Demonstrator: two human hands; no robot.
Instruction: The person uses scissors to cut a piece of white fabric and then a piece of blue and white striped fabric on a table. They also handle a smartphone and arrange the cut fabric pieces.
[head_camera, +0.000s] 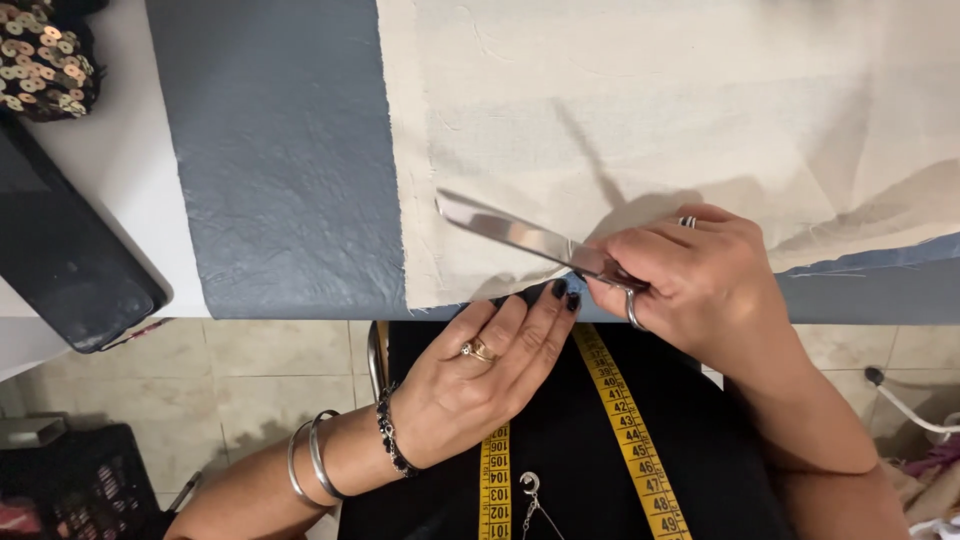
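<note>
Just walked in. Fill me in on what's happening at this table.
A person stands at a table edge with a sheet of cream fabric laid over a grey-blue surface. The right hand grips a pair of metal scissors, blades pointing left over the cloth's near corner. The left hand rests at the table edge, fingertips touching the fabric's hem. A yellow measuring tape hangs around the person's neck. A dark flat case lies at the far left.

Grey-blue padded table top (280, 170) on a white surface (125, 150), beige tiled floor (250, 380) below (grout lines visible), black crate (75, 485) at lower left, white cable (915, 410) at right, soft even light
</note>
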